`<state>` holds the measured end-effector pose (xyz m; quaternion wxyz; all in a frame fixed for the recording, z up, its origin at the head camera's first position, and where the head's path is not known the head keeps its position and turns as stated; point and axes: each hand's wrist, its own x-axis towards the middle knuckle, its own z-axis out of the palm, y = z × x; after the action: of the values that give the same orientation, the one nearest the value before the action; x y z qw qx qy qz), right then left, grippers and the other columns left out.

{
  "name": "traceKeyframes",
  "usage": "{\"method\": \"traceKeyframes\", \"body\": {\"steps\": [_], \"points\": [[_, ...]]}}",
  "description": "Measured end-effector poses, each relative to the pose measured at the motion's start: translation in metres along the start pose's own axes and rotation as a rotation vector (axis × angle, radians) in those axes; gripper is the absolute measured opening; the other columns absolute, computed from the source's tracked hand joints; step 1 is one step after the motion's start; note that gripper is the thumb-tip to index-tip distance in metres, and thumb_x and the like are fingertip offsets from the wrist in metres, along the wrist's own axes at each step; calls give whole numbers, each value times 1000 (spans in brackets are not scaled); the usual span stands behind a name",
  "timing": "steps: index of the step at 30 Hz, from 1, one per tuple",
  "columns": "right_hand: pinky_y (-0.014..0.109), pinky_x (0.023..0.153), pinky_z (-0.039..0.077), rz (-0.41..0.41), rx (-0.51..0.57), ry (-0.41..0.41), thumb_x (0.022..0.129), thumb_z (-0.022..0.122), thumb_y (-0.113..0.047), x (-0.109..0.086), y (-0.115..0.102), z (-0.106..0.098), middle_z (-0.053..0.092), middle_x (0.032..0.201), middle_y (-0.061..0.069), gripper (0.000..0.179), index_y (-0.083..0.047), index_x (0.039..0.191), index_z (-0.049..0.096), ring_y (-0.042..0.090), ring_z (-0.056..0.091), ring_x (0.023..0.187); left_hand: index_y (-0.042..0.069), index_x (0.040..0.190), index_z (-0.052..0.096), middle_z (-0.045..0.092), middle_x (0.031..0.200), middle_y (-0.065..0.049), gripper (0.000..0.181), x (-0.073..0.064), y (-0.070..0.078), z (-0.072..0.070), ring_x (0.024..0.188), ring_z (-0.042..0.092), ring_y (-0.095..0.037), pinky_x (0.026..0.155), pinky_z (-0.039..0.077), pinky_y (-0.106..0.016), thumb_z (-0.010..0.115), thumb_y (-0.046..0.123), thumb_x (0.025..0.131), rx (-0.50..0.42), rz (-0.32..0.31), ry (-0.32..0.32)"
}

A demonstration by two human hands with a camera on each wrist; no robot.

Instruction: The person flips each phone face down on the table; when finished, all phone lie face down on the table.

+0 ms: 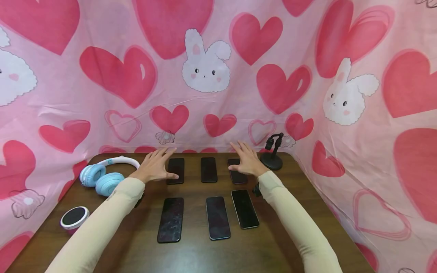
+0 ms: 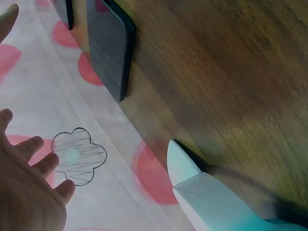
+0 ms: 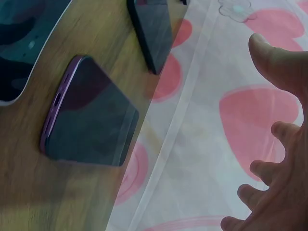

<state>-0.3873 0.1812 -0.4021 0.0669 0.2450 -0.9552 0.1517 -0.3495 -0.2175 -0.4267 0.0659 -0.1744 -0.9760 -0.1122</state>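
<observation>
Both hands hover over the far part of the table, fingers spread and holding nothing. The left hand (image 1: 155, 165) is by the back-left smartphone (image 1: 177, 167), covering part of its left side in the head view. Near the back-right smartphone (image 1: 238, 176), the right hand (image 1: 247, 161) reaches out with its thumb across the screen in the head view. In the right wrist view this smartphone (image 3: 91, 115) has a purple edge and lies apart from the fingers. Between them lies a back-middle smartphone (image 1: 209, 170). Closer in are smartphones at left (image 1: 170, 220), middle (image 1: 218, 218) and right (image 1: 245, 209), all with dark screens.
Light blue and white headphones (image 1: 109, 184) lie at the table's left. In front of them stands a round white-rimmed object (image 1: 75, 216) with a dark top. A black stand (image 1: 272, 161) is at the back right. Pink heart-patterned cloth (image 1: 164, 98) hangs behind the wooden table (image 1: 194, 256).
</observation>
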Motion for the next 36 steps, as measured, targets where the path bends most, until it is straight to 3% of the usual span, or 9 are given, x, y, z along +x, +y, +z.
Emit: {"method": "traceKeyframes", "body": {"steps": [12, 18, 27, 31, 36], "points": [[71, 123, 15, -17, 78, -21, 83, 75, -49, 8, -12, 6, 14, 170, 18, 101, -25, 163, 20, 42, 15, 157, 20, 162, 23, 25, 167, -20, 116, 2, -1, 0, 150, 27, -49, 121, 23, -69, 73, 72, 72, -81, -13, 4], [69, 123, 17, -22, 142, -17, 82, 79, -43, 10, -16, 11, 15, 169, 22, 103, -23, 163, 20, 42, 14, 158, 21, 163, 20, 21, 169, -20, 117, 0, -2, 0, 151, 25, -51, 118, 26, -72, 73, 72, 71, -139, -49, -12], [60, 123, 30, 33, 243, 35, 82, 81, -38, 16, -20, 17, 19, 169, 16, 105, -23, 164, 17, 39, 29, 153, 18, 163, 19, 23, 168, -20, 115, 4, -3, 4, 152, 22, -49, 119, 24, -71, 76, 65, 75, -249, -40, 6], [55, 124, 30, 60, 280, 61, 83, 81, -37, 19, -23, 20, 24, 167, 12, 102, -20, 163, 20, 34, 30, 153, 14, 163, 17, 24, 168, -21, 115, 7, -4, 5, 153, 21, -47, 121, 22, -69, 78, 60, 77, -314, -29, 14], [56, 124, 30, 96, 343, 82, 83, 80, -41, 24, -29, 25, 26, 167, 12, 101, -16, 162, 21, 33, 29, 154, 14, 164, 13, 20, 169, -20, 116, 9, -3, 3, 155, 20, -46, 121, 21, -69, 78, 59, 78, -407, -64, -3]]}}
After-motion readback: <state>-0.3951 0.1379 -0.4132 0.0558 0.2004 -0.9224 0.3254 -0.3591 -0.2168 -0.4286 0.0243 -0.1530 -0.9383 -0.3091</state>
